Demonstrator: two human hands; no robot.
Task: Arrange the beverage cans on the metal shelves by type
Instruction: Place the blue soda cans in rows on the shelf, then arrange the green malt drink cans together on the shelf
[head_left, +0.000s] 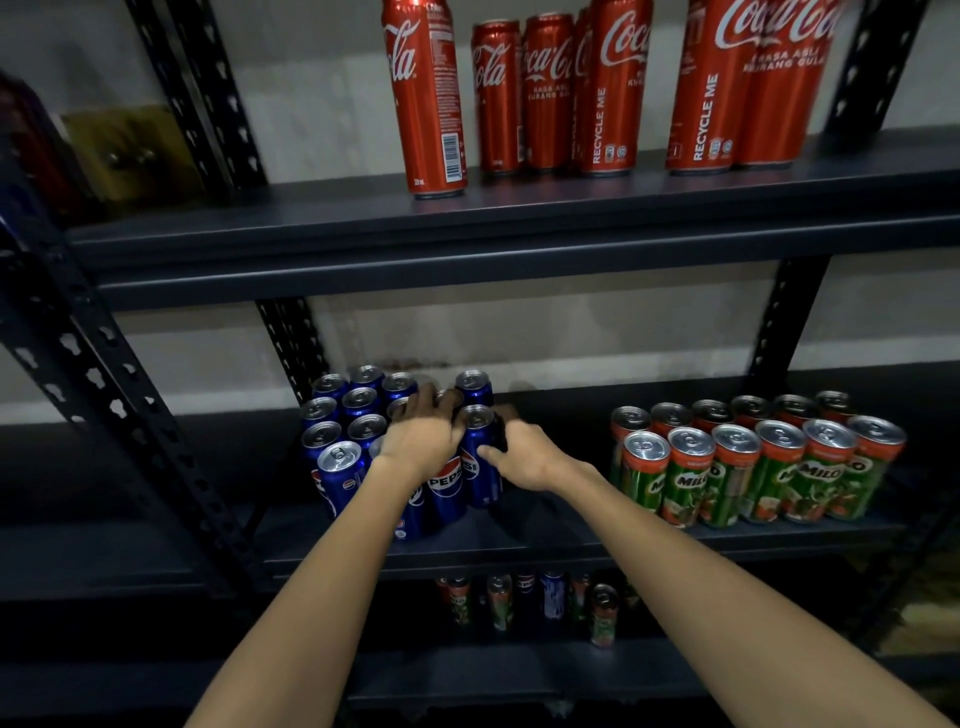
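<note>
Head view is showing the left hand (423, 434) lying flat-fingered across the Pepsi cans (343, 467), apparently steadying the block. The right hand (524, 460) is gripping one Pepsi can (480, 457) at the block's right edge, likely closing ranks.

I count six Coke cans (602, 88) up top, twelve Milo cans (737, 473) at the middle shelf's (545, 530) right end, about fourteen Pepsi cans (340, 475) left of them; some hidden under my hands.
</note>
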